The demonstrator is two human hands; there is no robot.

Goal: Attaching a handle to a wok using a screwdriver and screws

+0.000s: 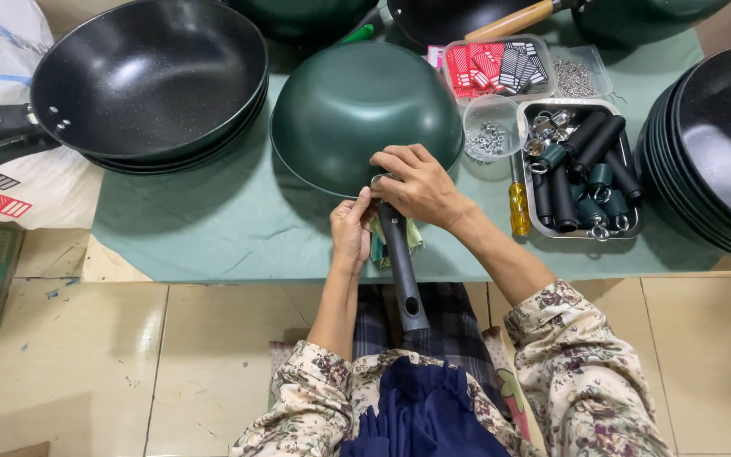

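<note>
The green pan (357,110) is lying upside down on the teal cloth (213,220) covering the desk (120,267), with its rim toward the person and its black handle (399,262) projecting over the desk edge above the lap. The right hand (420,182) is closing over the joint where the handle meets the pan wall, fingers curled down on it. The left hand (350,228) is pinching at the same joint from the near side; what its fingertips are holding is too small to tell.

Handling judgement: the pan body appears to be rigid coated metal, moderately heavy, with a smooth domed underside that is likely to slide on the cloth. The coating probably scratches under hard contact. The handle looks like the secure gripping point, being long, matte and stiff; the rim is the second choice.

A metal tray (628,230) of spare black handles and a clear cup of small fasteners (491,131) are sitting just right of the pan. A stack of black pans (145,76) is resting to the left, well apart from both hands
</note>
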